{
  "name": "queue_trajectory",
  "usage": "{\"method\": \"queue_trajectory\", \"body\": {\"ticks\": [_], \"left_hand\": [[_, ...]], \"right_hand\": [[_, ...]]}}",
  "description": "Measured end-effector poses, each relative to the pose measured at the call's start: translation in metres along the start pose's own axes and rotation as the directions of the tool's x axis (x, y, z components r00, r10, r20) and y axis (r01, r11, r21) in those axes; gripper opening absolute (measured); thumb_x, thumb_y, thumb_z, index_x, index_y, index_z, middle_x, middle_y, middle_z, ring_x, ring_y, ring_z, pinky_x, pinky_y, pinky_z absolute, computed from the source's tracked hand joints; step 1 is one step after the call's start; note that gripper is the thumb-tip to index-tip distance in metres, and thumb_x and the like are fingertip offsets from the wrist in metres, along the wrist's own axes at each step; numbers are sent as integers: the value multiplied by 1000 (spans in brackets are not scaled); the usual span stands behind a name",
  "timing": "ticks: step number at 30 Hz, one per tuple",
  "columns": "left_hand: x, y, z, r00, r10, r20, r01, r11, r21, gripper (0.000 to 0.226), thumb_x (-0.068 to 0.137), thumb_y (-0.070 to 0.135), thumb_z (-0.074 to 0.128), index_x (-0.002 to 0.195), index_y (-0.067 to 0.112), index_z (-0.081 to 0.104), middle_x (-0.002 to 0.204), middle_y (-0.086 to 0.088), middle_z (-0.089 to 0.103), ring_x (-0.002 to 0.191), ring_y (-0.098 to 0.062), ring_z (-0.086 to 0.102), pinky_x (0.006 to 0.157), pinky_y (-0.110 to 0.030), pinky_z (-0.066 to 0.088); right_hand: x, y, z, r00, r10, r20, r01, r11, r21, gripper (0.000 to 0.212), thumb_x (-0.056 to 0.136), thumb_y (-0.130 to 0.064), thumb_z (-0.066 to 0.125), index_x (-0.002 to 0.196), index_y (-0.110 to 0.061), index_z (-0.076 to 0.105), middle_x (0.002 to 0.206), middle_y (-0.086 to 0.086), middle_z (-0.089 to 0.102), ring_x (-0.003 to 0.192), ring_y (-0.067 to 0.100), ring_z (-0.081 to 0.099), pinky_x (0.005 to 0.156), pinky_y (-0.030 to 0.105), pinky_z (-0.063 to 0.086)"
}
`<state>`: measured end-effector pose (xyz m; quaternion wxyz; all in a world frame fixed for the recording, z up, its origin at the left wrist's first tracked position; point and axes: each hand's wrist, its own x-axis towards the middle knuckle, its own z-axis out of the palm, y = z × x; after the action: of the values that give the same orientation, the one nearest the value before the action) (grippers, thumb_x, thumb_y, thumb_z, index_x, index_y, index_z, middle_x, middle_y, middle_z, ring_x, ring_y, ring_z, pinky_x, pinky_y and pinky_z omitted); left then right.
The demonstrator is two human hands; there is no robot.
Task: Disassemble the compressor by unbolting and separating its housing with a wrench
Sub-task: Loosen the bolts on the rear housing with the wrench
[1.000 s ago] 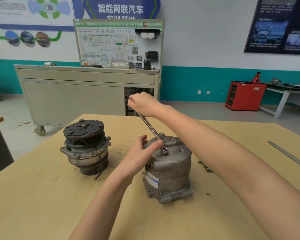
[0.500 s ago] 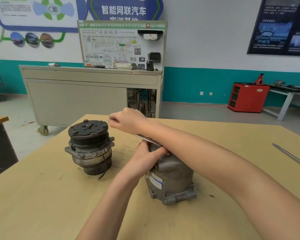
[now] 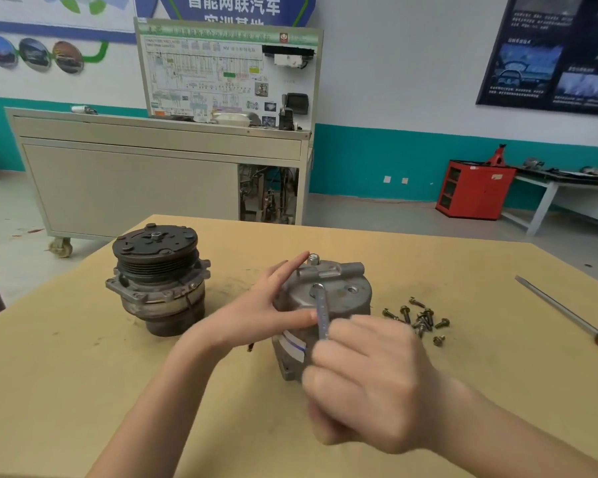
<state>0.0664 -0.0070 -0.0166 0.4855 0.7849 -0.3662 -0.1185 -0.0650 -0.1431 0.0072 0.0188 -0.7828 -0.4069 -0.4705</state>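
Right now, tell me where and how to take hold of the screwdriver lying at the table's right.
Grip the screwdriver by its orange handle, the thick end nearest the person. It lies flat on the table, thin shaft pointing away and left, so best come down from above on the near right, fingers wrapped across the handle.

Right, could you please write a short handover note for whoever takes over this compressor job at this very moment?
Left hand: open, fingers flat against the housing, steadying it.
Right hand: grips the wrench, ring end on a bolt atop the housing.
Pulley unit stands apart, left on the table.
Done: several bolts lie loose right of the housing.
Left: finish this bolt, then the raised bolt at the rear, then separate the housing.
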Motion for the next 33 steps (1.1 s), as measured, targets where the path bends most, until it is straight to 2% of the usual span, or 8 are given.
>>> {"method": "queue_trajectory", "body": {"ticks": [7,12,17,20,23,27,29,33], "left_hand": [[-8,-7,-1,998,43,50,-46,996,70,82,74,49,71,133,69,19,155,24,11,140,6,15,103,-8,21],[-8,-4,7,996,82,42,-91,920,381,65,84,50,66,125,73,21,157,21,6,146,-10,13,118,-43,21],[-14,-2,8,1000,-9,0,7,707,707,65,85,70,43,113,81,-15,158,21,-15,148,-14,-7,119,-54,3],[-21,-9,13,998,37,-42,4,699,715,70,72,85,27,124,75,-19,154,24,-26,147,-9,-11,120,-51,0],[-28,-22,8,979,72,-191,-6,945,328,89,67,86,49,136,70,-5,155,32,-8,143,7,5,120,-36,15],[-26,-35,-8,981,-91,-172,96,995,20,128,47,83,67,148,50,-6,154,30,1,142,7,10,103,-18,40],[-21,-37,-12,989,-129,-74,130,991,12,132,48,79,69,150,43,-8,153,29,-1,141,4,10,79,0,41],[-15,-41,-12,988,-157,-9,157,981,115,116,55,78,66,149,32,14,143,25,18,134,6,20,99,-10,30]], "right_hand": [[-82,39,-22,743,630,-225,-601,776,190,19,87,-20,37,79,-28,52,67,0,51,50,14,41,48,19,33],[-82,95,-14,316,949,-1,-878,293,379,18,86,-29,46,72,-20,53,51,-8,44,47,7,35,42,17,28],[-43,173,33,113,941,318,-992,126,-20,26,93,-32,49,73,-16,50,60,-2,42,50,11,35,43,22,27],[2,199,71,163,910,382,-924,276,-264,34,92,-33,51,66,-14,45,62,1,44,54,14,39,46,24,29],[44,196,113,281,848,449,-796,468,-384,29,94,-32,49,75,-9,50,75,3,51,71,20,51,59,28,36],[95,153,152,536,589,605,-518,795,-316,25,97,-30,42,103,-11,57,101,9,61,87,26,54,70,32,36],[115,121,154,641,388,663,-301,921,-247,32,99,-31,37,118,-12,55,110,11,63,91,27,56,69,32,35],[124,55,126,799,93,594,72,966,-248,28,102,-32,26,111,-15,47,96,3,68,69,26,52,51,28,29]]}}
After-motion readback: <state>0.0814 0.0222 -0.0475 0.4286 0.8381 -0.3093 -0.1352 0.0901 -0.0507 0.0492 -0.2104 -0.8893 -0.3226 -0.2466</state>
